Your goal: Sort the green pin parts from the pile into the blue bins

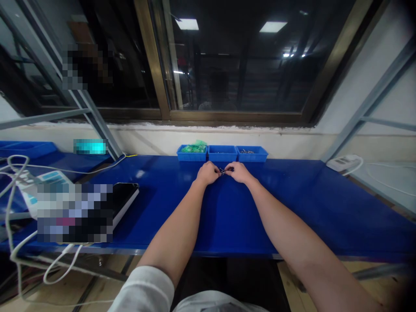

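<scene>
Along the near edge of the blue workbench (234, 225), a white sleeve (146, 286) and two bare forearms reaching forward. Left side: black-topped device (125, 195), partly blurred, white cables by it. Farther in, left hand (208, 173) and right hand (239, 171) face each other, thumbs and fingers closed in a pinch on a small dark-and-silver metal piece (222, 172). Piece lies directly between the fingertips, right of the left hand, left of the right; neither hand clearly nearer. Long axis too small to tell. Just beyond, three blue bins side by side: left bin (191, 158) with green plastic packets (194, 148), middle bin (222, 158) with contents unclear, right bin (252, 158) with small metal parts (248, 152). Behind them, wall, then dark window (243, 69).
</scene>
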A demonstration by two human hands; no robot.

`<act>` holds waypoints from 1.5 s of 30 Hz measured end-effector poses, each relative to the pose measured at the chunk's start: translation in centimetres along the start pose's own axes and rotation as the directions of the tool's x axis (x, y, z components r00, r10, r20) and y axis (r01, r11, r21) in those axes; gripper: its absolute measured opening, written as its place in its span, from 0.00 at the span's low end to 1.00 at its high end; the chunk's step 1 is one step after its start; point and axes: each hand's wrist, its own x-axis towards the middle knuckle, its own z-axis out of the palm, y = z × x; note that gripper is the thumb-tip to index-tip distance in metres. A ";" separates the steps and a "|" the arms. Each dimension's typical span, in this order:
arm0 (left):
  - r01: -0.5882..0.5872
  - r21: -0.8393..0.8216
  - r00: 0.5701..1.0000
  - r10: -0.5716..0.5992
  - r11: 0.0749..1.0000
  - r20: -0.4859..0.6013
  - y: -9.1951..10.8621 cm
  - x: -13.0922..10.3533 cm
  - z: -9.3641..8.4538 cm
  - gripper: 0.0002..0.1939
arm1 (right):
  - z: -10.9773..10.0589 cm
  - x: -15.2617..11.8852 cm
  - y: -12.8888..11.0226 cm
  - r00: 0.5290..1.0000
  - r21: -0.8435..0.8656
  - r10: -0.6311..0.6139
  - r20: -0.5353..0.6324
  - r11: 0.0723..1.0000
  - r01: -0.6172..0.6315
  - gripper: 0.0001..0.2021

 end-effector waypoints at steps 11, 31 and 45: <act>0.026 -0.014 1.000 -0.026 1.000 0.000 0.0 0.0 0.1 0.08 | 0.1 0.1 0.1 0.999 -0.022 -0.022 0.028 1.000 0.022 0.03; -0.075 -0.021 0.989 0.071 0.997 -0.127 0.6 -0.1 -0.2 0.09 | -0.1 0.0 -1.2 0.998 0.564 0.053 -0.029 0.825 -0.028 0.08; 0.113 -0.066 0.961 -0.126 0.991 -0.245 0.1 0.1 -0.5 0.13 | -2.1 0.6 1.3 0.829 0.363 0.323 -0.457 0.919 -0.158 0.07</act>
